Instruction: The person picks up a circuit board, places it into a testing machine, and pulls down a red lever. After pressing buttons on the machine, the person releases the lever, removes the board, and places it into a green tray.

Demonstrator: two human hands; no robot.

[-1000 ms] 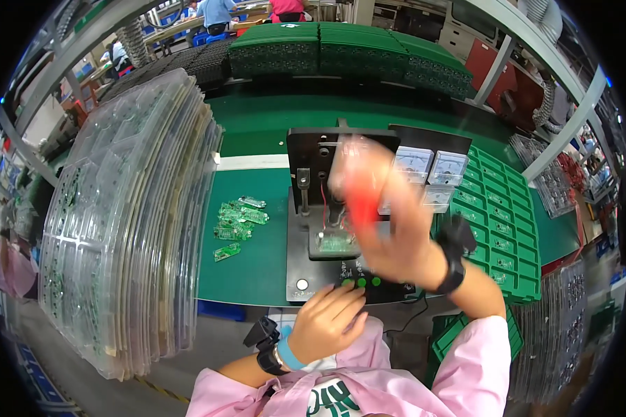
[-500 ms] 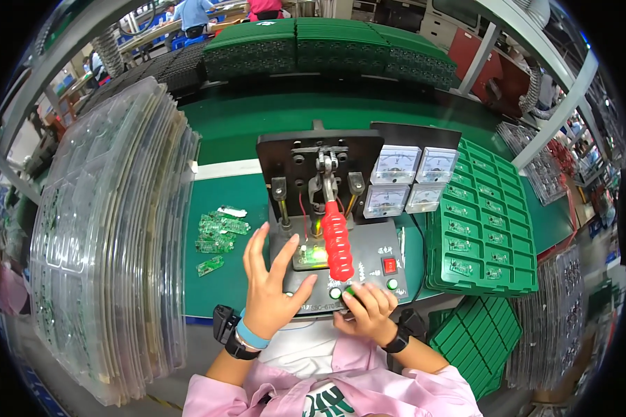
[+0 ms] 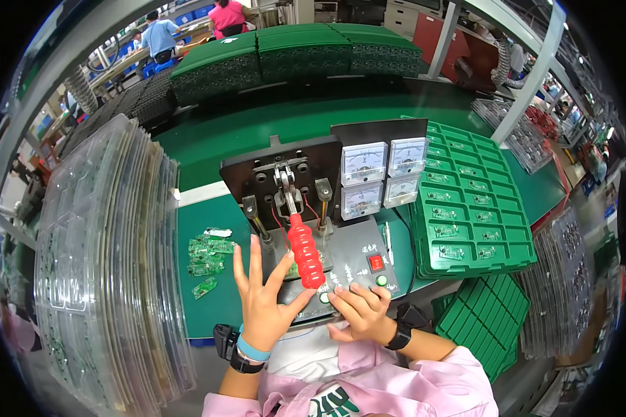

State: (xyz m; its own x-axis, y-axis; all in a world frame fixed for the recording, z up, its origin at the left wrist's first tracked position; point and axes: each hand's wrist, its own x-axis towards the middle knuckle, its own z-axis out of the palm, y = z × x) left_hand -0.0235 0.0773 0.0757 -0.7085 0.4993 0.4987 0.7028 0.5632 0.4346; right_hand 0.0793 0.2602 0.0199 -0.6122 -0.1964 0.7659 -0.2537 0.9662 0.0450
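Note:
A test fixture with a dark upright plate (image 3: 236, 170) stands in front of me, its ribbed red lever handle (image 3: 305, 251) pointing down toward me. Partly hidden behind that handle, a small green circuit board (image 3: 293, 270) lies in the fixture's bed. My left hand (image 3: 266, 306) is spread open at the fixture's left front, thumb tip close to the handle's lower end, holding nothing. My right hand (image 3: 360, 314) rests its bent fingers on the grey control panel (image 3: 355, 257), between two green push buttons, thumb apart. Its fingertips cover part of the panel.
Loose circuit boards (image 3: 207, 257) lie left of the fixture. Beyond them rises a tall stack of clear plastic trays (image 3: 94, 257). Four-dial analog meters (image 3: 364, 163) stand right of the lever, beside a green compartment tray (image 3: 459, 263) holding boards. Stacked green trays (image 3: 302, 48) line the back.
The view has shifted, so the fixture appears further left and tilted. The bright green glow at the fixture's bed is gone. Both hands remain near the fixture; the right fingers still touch the panel.

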